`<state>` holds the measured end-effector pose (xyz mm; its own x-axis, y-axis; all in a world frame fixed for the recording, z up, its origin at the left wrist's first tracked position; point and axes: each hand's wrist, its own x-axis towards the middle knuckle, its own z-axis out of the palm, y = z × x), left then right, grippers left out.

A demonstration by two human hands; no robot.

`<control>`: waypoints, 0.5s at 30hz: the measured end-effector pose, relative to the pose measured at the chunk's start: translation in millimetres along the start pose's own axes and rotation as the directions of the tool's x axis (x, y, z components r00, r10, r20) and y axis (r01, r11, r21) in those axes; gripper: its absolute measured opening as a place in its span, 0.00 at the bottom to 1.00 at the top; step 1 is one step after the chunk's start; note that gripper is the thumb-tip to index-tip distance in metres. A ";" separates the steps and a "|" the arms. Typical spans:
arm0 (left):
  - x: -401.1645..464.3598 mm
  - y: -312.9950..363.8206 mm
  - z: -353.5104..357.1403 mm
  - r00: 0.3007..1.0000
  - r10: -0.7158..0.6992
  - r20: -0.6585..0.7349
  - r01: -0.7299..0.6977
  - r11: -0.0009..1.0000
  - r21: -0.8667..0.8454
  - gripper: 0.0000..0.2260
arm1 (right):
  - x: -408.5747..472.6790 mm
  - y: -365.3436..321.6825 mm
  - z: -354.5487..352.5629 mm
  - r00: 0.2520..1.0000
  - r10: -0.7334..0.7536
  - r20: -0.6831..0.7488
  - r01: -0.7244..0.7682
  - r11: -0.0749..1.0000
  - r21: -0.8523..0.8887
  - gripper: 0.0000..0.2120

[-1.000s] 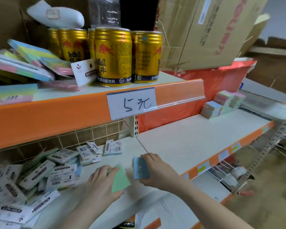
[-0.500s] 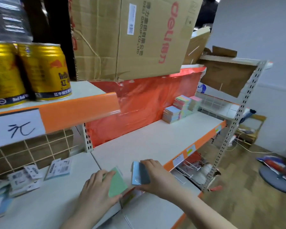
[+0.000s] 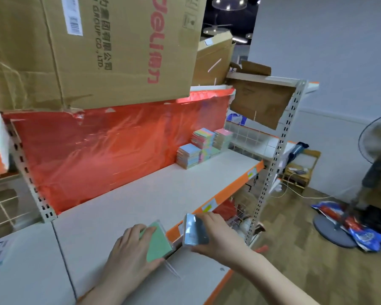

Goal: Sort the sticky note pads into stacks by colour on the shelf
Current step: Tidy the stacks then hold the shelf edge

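A big cardboard box [image 3: 92, 49] with red lettering fills the space above the shelf [image 3: 141, 201], and a sheet of red plastic [image 3: 110, 150] lines the back wall just under the box. The shelf itself is a pale board with an orange front edge. At the far end of the shelf, against the red plastic, stand the sorted stacks [image 3: 204, 148] of pastel sticky note pads (three or four piles, touching one another; the exact count is hard to tell). Beyond that end of the shelf, on the floor, a standing fan [image 3: 374, 172] blurs at the edge of view.

Near the front edge of the shelf, well apart from the stacks, both hands are busy. The left hand [image 3: 128, 249] grips a green pad [image 3: 157, 244], fingers curled over its far edge, the pad tilted and resting low at the shelf. Just beside it, the right hand [image 3: 218, 234] holds a blue pad [image 3: 194, 231] in shiny wrapping, pinched upright out past the orange edge.
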<state>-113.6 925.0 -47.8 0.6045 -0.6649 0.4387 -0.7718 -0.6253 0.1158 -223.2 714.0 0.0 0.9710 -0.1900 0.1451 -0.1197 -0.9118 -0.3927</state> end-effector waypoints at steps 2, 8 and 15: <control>14.3 11.8 7.0 1.000 0.013 -0.006 -0.013 1.000 -0.016 0.32 | -0.7 16.5 -8.6 1.000 0.019 -0.019 -0.019 1.000 0.001 0.36; 62.9 33.5 33.1 0.997 0.067 -0.033 -0.068 0.997 -0.021 0.28 | 6.8 63.6 -20.5 0.994 0.100 -0.045 -0.103 0.994 -0.048 0.37; 139.2 39.1 78.2 0.993 0.118 -0.018 -0.119 0.988 -0.099 0.28 | 48.3 107.4 -32.9 0.984 0.172 -0.049 -0.176 0.981 -0.084 0.37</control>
<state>-44.2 776.0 -51.8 0.5055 -0.7269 0.4649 -0.8542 -0.4977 0.1505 -196.0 594.8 -5.3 0.9245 -0.3617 0.1200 -0.3055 -0.8916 -0.3341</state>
